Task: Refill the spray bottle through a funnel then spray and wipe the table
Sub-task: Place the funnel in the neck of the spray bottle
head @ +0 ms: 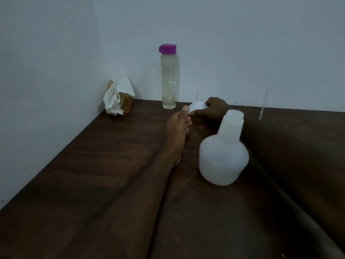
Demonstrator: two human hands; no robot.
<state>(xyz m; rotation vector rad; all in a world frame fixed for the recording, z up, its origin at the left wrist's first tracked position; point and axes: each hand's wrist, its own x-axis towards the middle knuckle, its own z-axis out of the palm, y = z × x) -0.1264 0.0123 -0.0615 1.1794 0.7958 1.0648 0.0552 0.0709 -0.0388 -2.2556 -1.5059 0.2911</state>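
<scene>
1. The white funnel (197, 106) is off the bottle, held low over the table (112, 156) between both hands, its narrow spout seemingly pointing up.
2. The right hand (214, 108) wraps the funnel's far side with curled fingers. The left hand (178, 128) pinches its near edge between thumb and curled fingers.
3. Just nearer the person than the grip, slightly right, stands the spray bottle (224, 154), uncapped, its neck open.
4. Beyond the grip to the left, against the wall, stands a water bottle (169, 79) of clear liquid, purple cap on.
5. Farther left of the grip, in the corner, a crumpled tissue (115, 98) sits in a wooden holder (128, 103).
6. The step in hand looks like seating the funnel, with nothing poured yet. The next move calls for turning the spout down, lowering it into the open neck, then uncapping the water bottle.
7. The light is dim and fingers cover part of the funnel, so its orientation is uncertain. The sprayer head is not in view. A thin clear streak (263, 107) right of the grip cannot be identified.
</scene>
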